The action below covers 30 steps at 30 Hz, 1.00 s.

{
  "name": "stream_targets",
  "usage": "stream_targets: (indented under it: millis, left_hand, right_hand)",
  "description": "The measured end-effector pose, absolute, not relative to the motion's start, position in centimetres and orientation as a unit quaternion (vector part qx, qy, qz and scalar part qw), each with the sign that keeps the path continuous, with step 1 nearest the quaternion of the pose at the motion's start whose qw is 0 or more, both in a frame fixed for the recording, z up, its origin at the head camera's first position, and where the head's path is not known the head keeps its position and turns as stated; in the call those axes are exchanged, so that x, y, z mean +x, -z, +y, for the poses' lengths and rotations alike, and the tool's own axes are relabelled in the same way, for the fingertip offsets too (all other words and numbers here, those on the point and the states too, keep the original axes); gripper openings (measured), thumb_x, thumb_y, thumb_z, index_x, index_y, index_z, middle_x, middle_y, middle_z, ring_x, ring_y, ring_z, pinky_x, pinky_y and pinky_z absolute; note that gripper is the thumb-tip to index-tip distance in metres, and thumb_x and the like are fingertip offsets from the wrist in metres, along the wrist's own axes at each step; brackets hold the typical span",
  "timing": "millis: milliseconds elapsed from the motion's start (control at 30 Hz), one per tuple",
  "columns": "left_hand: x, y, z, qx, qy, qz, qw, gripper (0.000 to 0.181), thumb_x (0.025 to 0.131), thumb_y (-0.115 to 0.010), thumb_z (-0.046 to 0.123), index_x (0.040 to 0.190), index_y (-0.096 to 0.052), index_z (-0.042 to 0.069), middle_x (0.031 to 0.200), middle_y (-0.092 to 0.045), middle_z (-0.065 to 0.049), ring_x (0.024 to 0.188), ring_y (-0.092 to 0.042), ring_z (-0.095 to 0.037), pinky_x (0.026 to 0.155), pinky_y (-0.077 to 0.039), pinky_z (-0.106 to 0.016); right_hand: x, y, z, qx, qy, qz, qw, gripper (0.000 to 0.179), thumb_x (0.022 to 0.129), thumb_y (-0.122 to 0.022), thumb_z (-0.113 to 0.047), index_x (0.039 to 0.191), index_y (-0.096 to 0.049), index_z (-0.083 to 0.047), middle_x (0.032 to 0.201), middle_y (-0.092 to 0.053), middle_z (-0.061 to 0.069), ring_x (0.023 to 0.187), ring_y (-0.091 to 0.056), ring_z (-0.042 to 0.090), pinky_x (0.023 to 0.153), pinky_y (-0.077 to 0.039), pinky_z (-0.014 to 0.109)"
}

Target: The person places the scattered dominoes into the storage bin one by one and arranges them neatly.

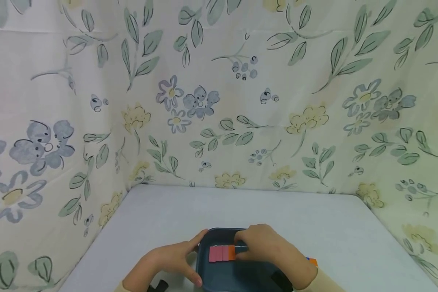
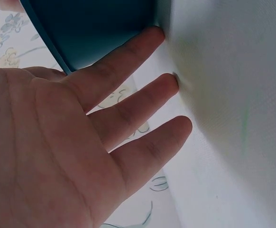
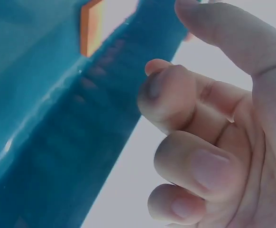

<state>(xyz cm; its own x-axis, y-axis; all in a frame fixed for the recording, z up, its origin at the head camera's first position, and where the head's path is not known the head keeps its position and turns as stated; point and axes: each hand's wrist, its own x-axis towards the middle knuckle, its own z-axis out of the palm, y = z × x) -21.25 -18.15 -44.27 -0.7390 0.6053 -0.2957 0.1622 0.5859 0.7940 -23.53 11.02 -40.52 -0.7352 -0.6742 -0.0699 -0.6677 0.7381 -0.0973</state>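
The head camera looks from farther back, forward and down over the table (image 1: 168, 207) toward the flowered cloth (image 1: 219, 162). The left wrist camera faces the left hand (image 1: 173, 258) closely; the right looks past the nearby right hand (image 1: 260, 245) into the tray (image 1: 237, 275), which all three views share.

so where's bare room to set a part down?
Best: table behind the tray, up to the floral curtain. Also table right of the blue-and-orange piece, and the tray's near-left floor, in front of the block row. Crowded: tray's far half, with the right hand at that row; tray's left side, taken by the left hand.
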Motion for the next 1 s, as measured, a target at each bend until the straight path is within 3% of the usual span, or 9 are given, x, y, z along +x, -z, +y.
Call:
stream_targets:
  millis: [200, 600, 900, 1000]
  left_hand:
    - [-21.0, 44.4, -18.0, 0.223, -0.399, 0.844, 0.28, 0.124, 0.072, -0.092, 0.033, 0.162, -0.007, 0.028, 0.145, -0.051, -0.003, 0.133, -0.044, -0.024, 0.107, -0.026, -0.069]
    - [-21.2, 44.3, -18.1, 0.224, -0.391, 0.848, 0.277, 0.125, 0.071, -0.093, 0.032, 0.162, -0.007, 0.028, 0.146, -0.049, -0.003, 0.132, -0.045, -0.022, 0.107, -0.027, -0.068]
    - [-21.3, 44.3, -17.8, 0.209, -0.384, 0.856, 0.277, 0.126, 0.07, -0.094, 0.033, 0.162, -0.007, 0.027, 0.146, -0.048, -0.005, 0.134, -0.043, -0.028, 0.105, -0.028, -0.071]
    - [-21.3, 44.1, -17.7, 0.203, -0.384, 0.857, 0.278, 0.126, 0.07, -0.094, 0.034, 0.162, -0.008, 0.028, 0.148, -0.047, -0.006, 0.135, -0.042, -0.029, 0.105, -0.028, -0.071]
  right_hand:
    - [-22.6, 40.0, 13.9, -0.354, 0.131, 0.923, 0.074, 0.034, 0.087, -0.077, -0.042, 0.112, -0.073, -0.02, 0.062, -0.047, -0.016, 0.057, -0.044, 0.004, 0.054, -0.04, 0.026]
    - [-21.9, 40.2, 19.5, -0.288, 0.231, 0.926, 0.08, 0.041, 0.092, -0.067, -0.052, 0.123, -0.07, -0.024, 0.069, -0.05, -0.015, 0.058, -0.045, 0.004, 0.053, -0.039, 0.027]
    - [-22.4, 40.4, 22.5, -0.263, 0.227, 0.937, -0.024, 0.046, 0.099, -0.064, -0.038, 0.14, -0.059, -0.019, 0.081, -0.046, -0.014, 0.062, -0.043, 0.002, 0.055, -0.041, 0.023]
    - [-22.5, 40.4, 23.4, -0.243, 0.214, 0.946, -0.032, 0.046, 0.097, -0.068, -0.031, 0.14, -0.06, -0.017, 0.083, -0.046, -0.013, 0.064, -0.043, 0.002, 0.055, -0.041, 0.023]
